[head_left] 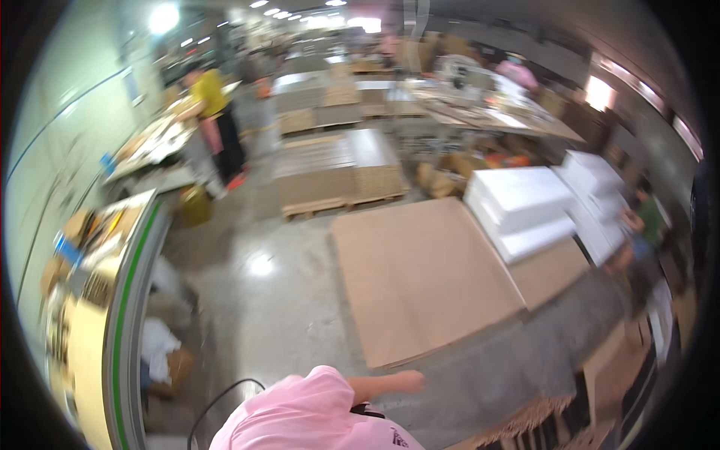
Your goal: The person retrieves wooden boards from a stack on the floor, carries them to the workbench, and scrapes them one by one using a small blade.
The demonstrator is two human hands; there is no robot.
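My left arm in a pink sleeve comes in at the lower edge and bends across toward the right. My left hand is at its end, blurred by motion, so its fingers cannot be made out and nothing is seen in it. Just beyond the hand lies a large flat brown board, apparently cardboard or fibreboard, and the hand looks apart from its near edge. A dull grey surface spreads to the right of the hand. My right hand is not in view.
White block-shaped stacks stand beyond the board. A workbench with a green stripe runs along the left. Pallets of stacked panels stand ahead. A person in yellow works at the left; a person in green is at the right.
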